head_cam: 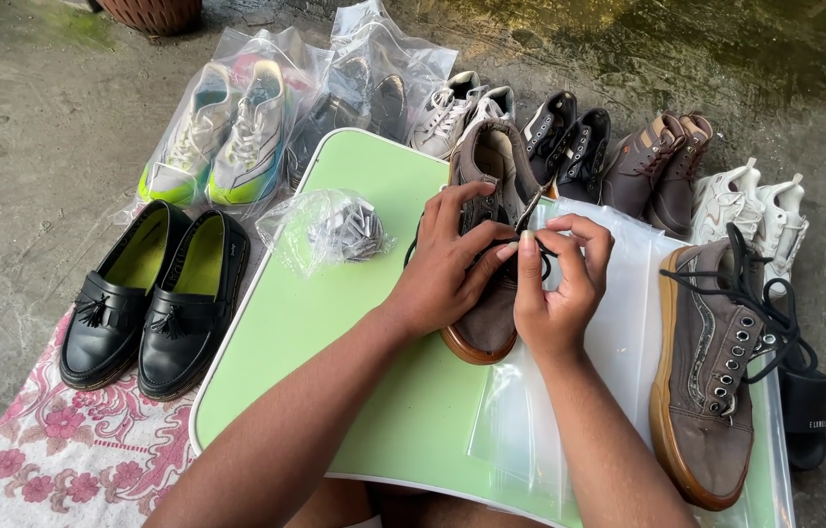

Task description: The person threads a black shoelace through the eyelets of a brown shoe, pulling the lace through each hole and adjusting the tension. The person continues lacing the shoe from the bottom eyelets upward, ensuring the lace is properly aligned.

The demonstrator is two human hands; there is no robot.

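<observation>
Brown suede shoe lies on the green worktop, left hand gripping its upper, right fingers pinching the black lace, which might slip out if the pinch loosens.

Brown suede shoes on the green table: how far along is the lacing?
Looks done: the right-hand brown suede shoe with gum sole has its black lace through the eyelets, ends loose. In hand: the left hand steadies the other brown suede shoe while the right hand pinches its black lace at the eyelets. Left: finishing this shoe; how many eyelets remain is hidden by the hands.
</observation>
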